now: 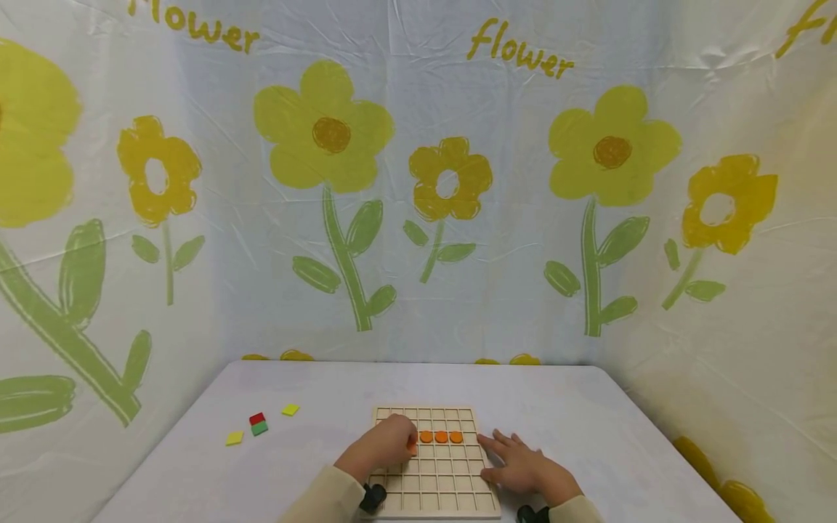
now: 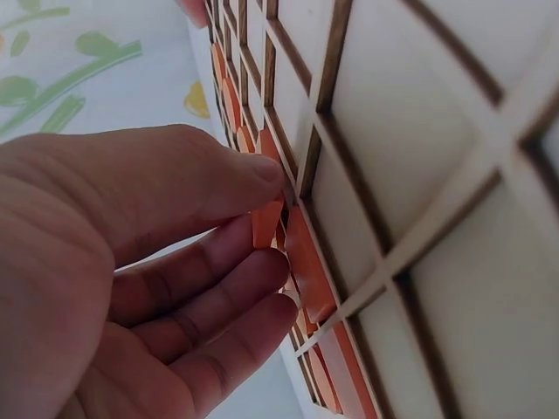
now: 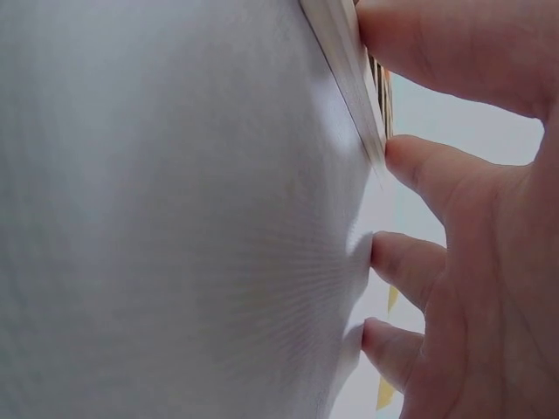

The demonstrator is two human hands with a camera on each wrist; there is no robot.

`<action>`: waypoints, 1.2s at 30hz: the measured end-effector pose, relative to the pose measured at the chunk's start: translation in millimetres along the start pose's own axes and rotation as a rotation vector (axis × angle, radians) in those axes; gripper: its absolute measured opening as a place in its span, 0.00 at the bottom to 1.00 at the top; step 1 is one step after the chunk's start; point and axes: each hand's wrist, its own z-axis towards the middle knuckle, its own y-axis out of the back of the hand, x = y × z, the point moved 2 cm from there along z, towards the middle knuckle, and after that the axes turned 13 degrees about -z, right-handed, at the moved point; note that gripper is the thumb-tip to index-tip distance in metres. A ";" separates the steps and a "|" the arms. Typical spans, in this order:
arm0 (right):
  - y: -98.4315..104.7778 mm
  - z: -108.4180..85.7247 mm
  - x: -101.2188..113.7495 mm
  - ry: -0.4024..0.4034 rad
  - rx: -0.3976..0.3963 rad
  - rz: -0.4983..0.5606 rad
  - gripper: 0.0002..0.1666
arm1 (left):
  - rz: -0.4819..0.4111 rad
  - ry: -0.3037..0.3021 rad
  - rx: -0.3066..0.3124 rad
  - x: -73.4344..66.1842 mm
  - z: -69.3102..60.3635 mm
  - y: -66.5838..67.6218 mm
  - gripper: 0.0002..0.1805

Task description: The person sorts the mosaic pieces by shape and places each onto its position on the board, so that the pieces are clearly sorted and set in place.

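Observation:
A pale wooden grid board (image 1: 454, 484) lies on the table, with several orange discs (image 1: 455, 436) in a row across its squares. Over the board's left part, my left hand (image 1: 386, 443) pinches an orange tile (image 2: 265, 225) between thumb and index finger. Close beside that tile, another flat orange tile (image 2: 307, 266) sits within a grid square in the left wrist view. My right hand (image 1: 519, 466) has its fingers spread along the board's right side. In the right wrist view, its thumb and a finger touch the board's edge (image 3: 349, 74), and other fingertips rest on the table.
Left of the board, yellow tiles (image 1: 290, 410), a red tile (image 1: 257, 418) and a green tile (image 1: 259, 428) lie on the white tabletop (image 1: 569, 407). A flower-printed curtain (image 1: 405, 319) surrounds the table at the back and sides.

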 end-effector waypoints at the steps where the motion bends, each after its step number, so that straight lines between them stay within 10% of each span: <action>1: 0.3 -0.3 0.2 0.001 -0.001 0.001 0.42 | 0.002 0.004 0.002 -0.1 0.6 -0.3 0.11; 36: 1.9 -2.5 6.2 -0.027 -0.016 -0.001 0.41 | -0.011 0.018 0.012 8.4 -1.9 1.1 0.08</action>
